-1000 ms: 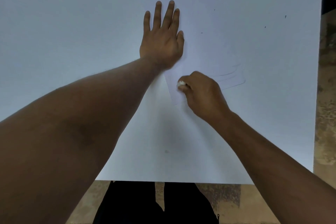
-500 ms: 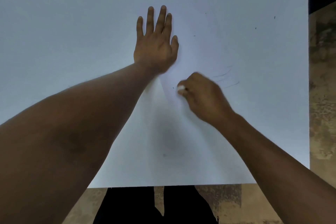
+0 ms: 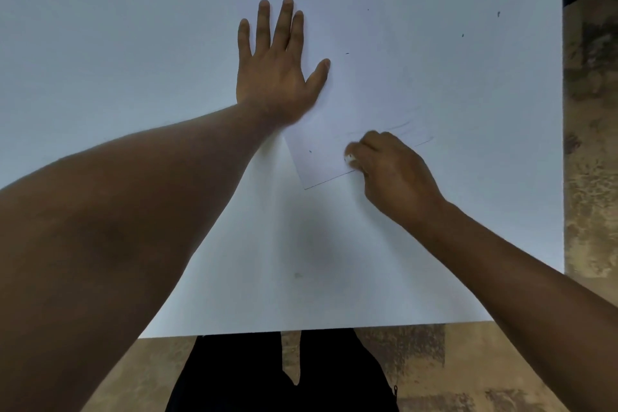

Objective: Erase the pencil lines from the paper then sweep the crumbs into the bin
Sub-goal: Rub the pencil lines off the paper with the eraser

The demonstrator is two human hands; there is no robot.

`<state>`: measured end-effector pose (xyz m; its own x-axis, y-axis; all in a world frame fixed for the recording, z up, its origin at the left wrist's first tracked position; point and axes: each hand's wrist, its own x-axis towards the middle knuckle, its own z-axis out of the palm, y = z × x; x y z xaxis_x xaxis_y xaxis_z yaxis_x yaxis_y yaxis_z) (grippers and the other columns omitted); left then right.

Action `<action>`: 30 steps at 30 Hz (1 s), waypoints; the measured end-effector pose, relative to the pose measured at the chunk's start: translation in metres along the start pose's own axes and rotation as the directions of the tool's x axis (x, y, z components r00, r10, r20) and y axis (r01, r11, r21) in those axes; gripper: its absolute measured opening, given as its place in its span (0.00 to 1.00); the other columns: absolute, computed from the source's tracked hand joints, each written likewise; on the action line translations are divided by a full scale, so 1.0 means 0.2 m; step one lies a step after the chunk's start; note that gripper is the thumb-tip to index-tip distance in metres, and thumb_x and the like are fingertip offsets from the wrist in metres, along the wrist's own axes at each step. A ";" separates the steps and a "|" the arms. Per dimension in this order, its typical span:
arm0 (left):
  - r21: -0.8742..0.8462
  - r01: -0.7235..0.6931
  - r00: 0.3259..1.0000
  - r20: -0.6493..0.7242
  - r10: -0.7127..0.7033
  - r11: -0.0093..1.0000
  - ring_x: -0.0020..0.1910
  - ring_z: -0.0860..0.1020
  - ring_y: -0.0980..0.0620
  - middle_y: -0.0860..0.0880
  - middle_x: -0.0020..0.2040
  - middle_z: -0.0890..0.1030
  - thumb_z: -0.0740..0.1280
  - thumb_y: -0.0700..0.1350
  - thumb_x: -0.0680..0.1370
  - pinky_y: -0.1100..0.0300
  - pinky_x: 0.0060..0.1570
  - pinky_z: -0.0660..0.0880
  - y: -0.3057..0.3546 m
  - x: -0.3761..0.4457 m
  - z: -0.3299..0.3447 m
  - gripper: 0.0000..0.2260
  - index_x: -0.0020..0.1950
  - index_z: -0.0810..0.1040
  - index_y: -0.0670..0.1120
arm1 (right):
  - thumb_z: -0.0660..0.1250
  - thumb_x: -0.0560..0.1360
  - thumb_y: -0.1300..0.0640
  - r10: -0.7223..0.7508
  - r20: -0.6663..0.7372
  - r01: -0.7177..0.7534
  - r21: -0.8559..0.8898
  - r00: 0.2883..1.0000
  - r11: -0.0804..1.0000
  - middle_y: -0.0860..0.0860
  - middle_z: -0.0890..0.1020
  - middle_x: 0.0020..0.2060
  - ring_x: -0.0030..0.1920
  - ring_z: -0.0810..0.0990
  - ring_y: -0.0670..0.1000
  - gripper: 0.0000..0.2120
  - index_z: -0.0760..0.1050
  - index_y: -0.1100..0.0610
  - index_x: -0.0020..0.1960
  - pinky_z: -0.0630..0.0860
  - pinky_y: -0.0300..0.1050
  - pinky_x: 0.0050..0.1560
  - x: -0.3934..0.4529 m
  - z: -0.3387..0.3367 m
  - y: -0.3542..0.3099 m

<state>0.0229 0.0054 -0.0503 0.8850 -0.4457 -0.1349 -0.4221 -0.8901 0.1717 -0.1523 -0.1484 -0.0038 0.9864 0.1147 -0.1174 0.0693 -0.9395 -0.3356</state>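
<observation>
A white sheet of paper (image 3: 378,90) lies at a slant on the white table (image 3: 117,60). Faint pencil lines (image 3: 406,126) run just beyond my right hand. My left hand (image 3: 276,67) lies flat, fingers straight and spread, pressing the paper's left part. My right hand (image 3: 391,170) has its fingers curled round a small white eraser (image 3: 349,157), whose tip shows at the paper near its lower edge. A few dark crumbs (image 3: 347,53) dot the paper and table.
The table's right edge (image 3: 562,144) and near edge border a mottled brown floor (image 3: 592,130). My dark trousers (image 3: 284,375) show below the near edge. No bin is in view.
My right hand rubbed the eraser back and forth over the lines, ending slightly right. The left hand's thumb spread away from the fingers. The view shifted a little.
</observation>
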 end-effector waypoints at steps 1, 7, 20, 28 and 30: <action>-0.002 -0.001 1.000 -0.004 0.001 1.000 0.83 0.41 0.41 0.47 0.85 0.45 0.43 0.67 0.82 0.39 0.80 0.41 0.00 0.00 0.00 0.37 0.85 0.48 0.45 | 0.67 0.68 0.73 0.008 0.031 -0.009 0.027 0.999 1.000 0.54 0.78 0.41 0.40 0.76 0.57 0.14 0.80 0.59 0.49 0.77 0.52 0.31 -0.02 -0.01 0.01; 0.002 -0.006 1.000 -0.026 0.006 1.000 0.83 0.43 0.40 0.46 0.85 0.47 0.45 0.67 0.82 0.38 0.80 0.42 -0.01 -0.01 0.02 0.37 0.84 0.50 0.44 | 0.66 0.76 0.63 0.038 -0.060 -0.030 0.123 0.997 0.992 0.54 0.77 0.41 0.41 0.78 0.57 0.05 0.79 0.57 0.49 0.77 0.52 0.40 0.27 -0.06 -0.01; -0.005 -0.005 0.999 -0.039 0.005 1.000 0.83 0.43 0.40 0.46 0.85 0.47 0.44 0.67 0.82 0.38 0.80 0.42 -0.01 0.00 0.02 0.37 0.84 0.50 0.44 | 0.66 0.73 0.66 0.035 0.034 -0.038 0.097 0.999 0.995 0.52 0.79 0.43 0.44 0.78 0.58 0.10 0.80 0.54 0.49 0.78 0.53 0.41 0.10 -0.05 0.03; 0.001 -0.006 0.999 -0.035 0.006 1.000 0.83 0.43 0.41 0.47 0.85 0.46 0.44 0.68 0.82 0.39 0.80 0.42 -0.01 0.00 0.02 0.38 0.85 0.49 0.45 | 0.65 0.74 0.66 -0.010 -0.065 0.008 -0.031 0.998 0.999 0.54 0.77 0.42 0.42 0.76 0.58 0.08 0.79 0.57 0.49 0.74 0.48 0.36 0.37 -0.02 0.01; 0.004 0.001 1.000 -0.031 -0.001 1.000 0.83 0.43 0.42 0.47 0.85 0.46 0.44 0.68 0.82 0.39 0.80 0.42 -0.01 0.00 0.02 0.38 0.85 0.49 0.45 | 0.66 0.72 0.69 -0.005 -0.070 0.002 -0.050 0.998 0.999 0.53 0.77 0.42 0.41 0.76 0.57 0.10 0.79 0.57 0.49 0.74 0.48 0.33 0.25 0.00 0.03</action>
<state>0.0224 0.0075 -0.0542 0.8910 -0.4418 -0.1045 -0.4221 -0.8909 0.1675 -0.1031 -0.1477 -0.0112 0.9941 0.0967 -0.0498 0.0784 -0.9541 -0.2889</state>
